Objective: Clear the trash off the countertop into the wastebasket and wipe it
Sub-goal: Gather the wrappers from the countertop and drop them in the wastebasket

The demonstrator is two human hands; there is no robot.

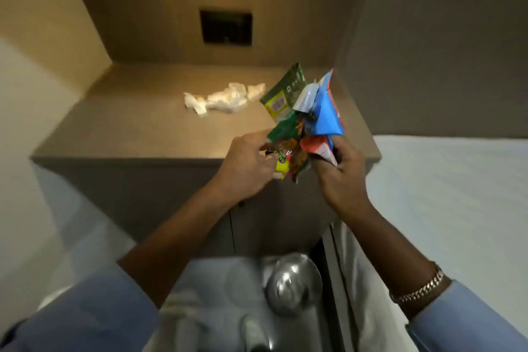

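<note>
Both hands hold a bunch of crumpled snack wrappers (303, 111), green, blue, red and yellow, above the front right edge of the brown countertop (137, 128). My left hand (245, 168) grips the lower left of the bunch. My right hand (340, 171) grips its lower right. A crumpled white tissue or plastic wad (223, 98) lies on the countertop behind the wrappers, to the left. A round metal wastebasket lid (291, 283) shows on the floor below, blurred.
A dark wall panel (225, 27) sits in the back of the niche above the counter. A white bed surface (457, 194) lies to the right. Cabinet doors (257, 223) run below the countertop.
</note>
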